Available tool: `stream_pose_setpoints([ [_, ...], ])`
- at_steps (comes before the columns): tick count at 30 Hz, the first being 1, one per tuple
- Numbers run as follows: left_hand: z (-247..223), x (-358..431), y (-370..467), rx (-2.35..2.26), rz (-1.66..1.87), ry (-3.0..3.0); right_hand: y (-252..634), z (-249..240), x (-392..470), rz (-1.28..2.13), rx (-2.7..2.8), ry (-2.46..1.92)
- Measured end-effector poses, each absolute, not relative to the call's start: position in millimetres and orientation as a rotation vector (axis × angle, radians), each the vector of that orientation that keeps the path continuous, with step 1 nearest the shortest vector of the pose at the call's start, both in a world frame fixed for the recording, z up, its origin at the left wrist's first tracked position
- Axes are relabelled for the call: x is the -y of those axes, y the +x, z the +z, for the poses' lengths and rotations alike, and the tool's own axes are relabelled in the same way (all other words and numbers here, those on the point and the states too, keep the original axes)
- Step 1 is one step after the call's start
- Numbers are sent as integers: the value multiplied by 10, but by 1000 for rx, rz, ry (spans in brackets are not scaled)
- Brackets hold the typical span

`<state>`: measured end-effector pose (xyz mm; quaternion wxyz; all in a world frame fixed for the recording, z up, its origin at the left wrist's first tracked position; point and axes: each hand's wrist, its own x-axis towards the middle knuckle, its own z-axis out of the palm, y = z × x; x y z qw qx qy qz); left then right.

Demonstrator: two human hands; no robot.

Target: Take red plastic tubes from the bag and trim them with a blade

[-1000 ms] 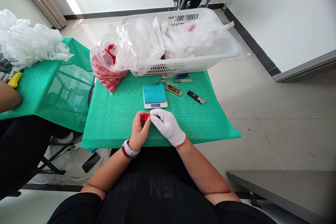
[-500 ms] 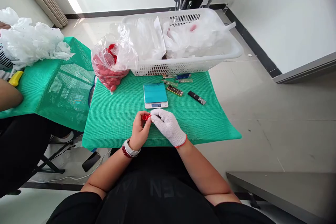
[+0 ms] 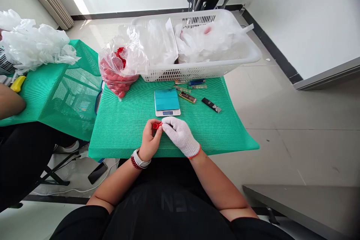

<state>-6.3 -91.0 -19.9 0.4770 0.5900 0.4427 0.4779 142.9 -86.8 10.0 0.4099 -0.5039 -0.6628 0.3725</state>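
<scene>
Between my two hands is a small red tubular plastic piece [image 3: 155, 126], its round open end facing up and left. My left hand [image 3: 151, 135], bare, is closed on it with thumb and fingers. A white knitted glove covers my right hand [image 3: 179, 135], whose fingertips pinch the piece's right end; that end is mostly hidden. Just beyond the hands lies a digital scale [image 3: 167, 102] with a blue-green top and a small display. Farther left, a clear plastic bag [image 3: 119, 69] holds many red pieces of a similar colour.
A white plastic basket [image 3: 202, 68] with clear bags stands at the table's far edge. A black-handled cutter [image 3: 211, 105], a gold-edged black case [image 3: 188, 97] and a blue cutter [image 3: 197, 82] lie right of the scale. Another person's arm [image 3: 10, 102] rests at the left table.
Both hands keep nearly the same hold on the red piece. The view has shifted very slightly.
</scene>
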Motion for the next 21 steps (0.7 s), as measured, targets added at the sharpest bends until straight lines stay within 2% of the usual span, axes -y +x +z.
stream_pose_setpoints([
  [21,-184,916,-59,-1100,1167,1414,1426,134,873,956,1681,-1263],
])
